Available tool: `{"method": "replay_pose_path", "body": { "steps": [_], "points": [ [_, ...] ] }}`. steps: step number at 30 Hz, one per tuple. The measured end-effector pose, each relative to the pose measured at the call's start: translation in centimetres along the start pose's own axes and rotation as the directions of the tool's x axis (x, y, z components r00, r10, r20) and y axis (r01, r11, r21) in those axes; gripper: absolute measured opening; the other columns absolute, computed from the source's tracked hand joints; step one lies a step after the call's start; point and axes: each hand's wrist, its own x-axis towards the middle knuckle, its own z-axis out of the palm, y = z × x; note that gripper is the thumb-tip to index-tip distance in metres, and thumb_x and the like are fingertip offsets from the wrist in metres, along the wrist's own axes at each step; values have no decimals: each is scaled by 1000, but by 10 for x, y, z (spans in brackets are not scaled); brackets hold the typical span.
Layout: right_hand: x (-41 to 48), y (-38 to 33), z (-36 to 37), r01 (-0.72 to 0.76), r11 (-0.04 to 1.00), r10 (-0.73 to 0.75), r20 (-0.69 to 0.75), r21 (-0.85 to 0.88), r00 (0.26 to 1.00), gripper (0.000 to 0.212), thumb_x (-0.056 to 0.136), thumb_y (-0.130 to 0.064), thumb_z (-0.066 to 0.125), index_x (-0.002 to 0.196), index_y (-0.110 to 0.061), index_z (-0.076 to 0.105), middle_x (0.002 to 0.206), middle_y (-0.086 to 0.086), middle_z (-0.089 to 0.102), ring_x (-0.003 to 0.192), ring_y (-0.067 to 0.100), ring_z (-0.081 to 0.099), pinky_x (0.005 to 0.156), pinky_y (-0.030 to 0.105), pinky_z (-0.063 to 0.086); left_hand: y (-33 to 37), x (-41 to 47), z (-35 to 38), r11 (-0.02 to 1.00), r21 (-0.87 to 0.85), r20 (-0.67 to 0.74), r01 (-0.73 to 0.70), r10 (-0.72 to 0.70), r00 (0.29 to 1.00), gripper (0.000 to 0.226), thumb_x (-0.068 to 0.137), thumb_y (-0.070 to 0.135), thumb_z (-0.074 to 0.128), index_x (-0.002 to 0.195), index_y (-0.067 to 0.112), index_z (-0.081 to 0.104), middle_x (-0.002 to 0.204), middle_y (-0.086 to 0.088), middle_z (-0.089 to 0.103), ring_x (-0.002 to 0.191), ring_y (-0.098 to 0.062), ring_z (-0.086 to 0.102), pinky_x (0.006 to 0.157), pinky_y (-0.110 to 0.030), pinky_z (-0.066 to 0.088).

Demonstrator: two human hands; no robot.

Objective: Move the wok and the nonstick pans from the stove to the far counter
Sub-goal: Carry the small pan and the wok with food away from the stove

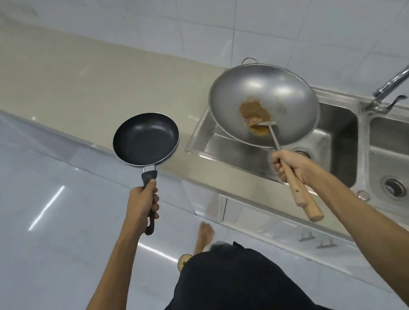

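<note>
My left hand (144,202) grips the black handle of a small black nonstick pan (145,138), held level in the air in front of the beige counter (63,77). My right hand (290,167) holds the wooden handle of a large steel wok (264,104) together with a metal spatula (270,130) lying inside it. The wok hangs tilted over the left basin of the sink and has brown food residue at its bottom. Both pans are off any surface.
A steel double sink (362,139) with a curved tap (396,80) lies to the right. The long beige counter runs toward the upper left along a white tiled wall. My bare foot (204,234) stands on the glossy white floor beside the cabinet fronts.
</note>
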Motion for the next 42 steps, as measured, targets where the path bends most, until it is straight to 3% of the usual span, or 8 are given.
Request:
{"method": "replay_pose_path", "body": {
  "steps": [9,24,33,42],
  "points": [
    [47,-44,49,-43,994,50,-68,99,996,26,88,-8,52,63,-14,47,45,0,44,29,8,38,29,15,32,70,122,-33,993,116,83,-10,0,997,29,99,32,55,84,7,60,55,-1,46,41,-14,40,37,-27,39],
    [76,-67,90,-57,973,97,-175,223,980,18,85,-7,55,69,-14,50,47,0,49,33,9,41,32,19,37,131,245,-49,992,127,160,23,-44,986,26,97,30,57,83,7,59,56,0,46,36,-11,38,36,-25,36],
    [89,-83,147,-69,915,175,-239,397,955,16,85,-6,55,74,-14,47,48,1,50,33,10,40,32,18,36,179,341,-83,978,207,271,-12,-45,961,27,98,29,55,81,8,56,59,-2,45,33,-10,37,32,-22,35],
    [96,-82,178,-46,926,180,-331,375,926,13,87,-9,57,76,-12,52,52,2,53,37,11,44,36,21,42,201,424,-96,955,292,318,-56,-42,947,27,97,29,56,78,8,56,58,-3,47,34,-11,39,33,-23,36]
  ]
}}
